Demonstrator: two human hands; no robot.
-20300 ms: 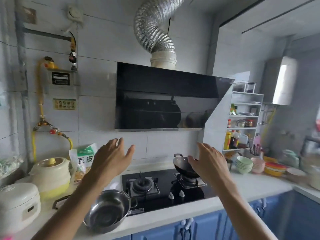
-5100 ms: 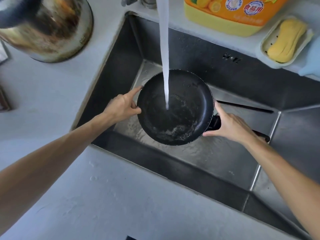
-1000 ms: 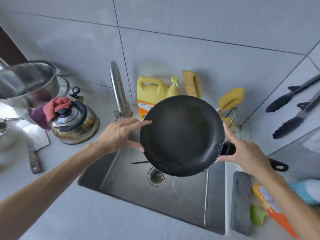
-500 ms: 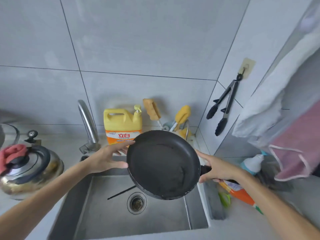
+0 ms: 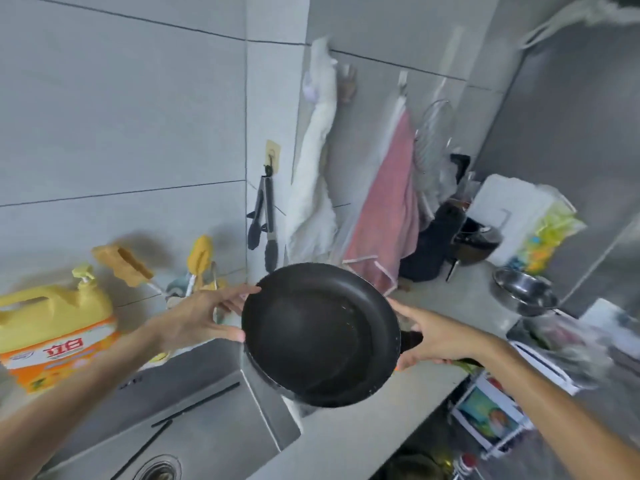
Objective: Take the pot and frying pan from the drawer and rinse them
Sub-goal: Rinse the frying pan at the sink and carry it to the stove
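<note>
Two hands on black frying pan (image 5: 320, 332), left hand (image 5: 199, 318) spread on rim, right hand (image 5: 438, 337) gripping handle

A yellow detergent jug (image 5: 52, 327) with an orange label stands at the left on the counter, behind the steel sink (image 5: 194, 410). Just right of it, yellow sponge brushes (image 5: 201, 254) lean against the tiled wall. Black tongs (image 5: 263, 216) hang from a hook in the corner. On the right wall hang a white cloth (image 5: 315, 174) and, further right, a pink towel (image 5: 391, 209). A steel bowl (image 5: 526, 292) sits on the far right of the counter.
</note>
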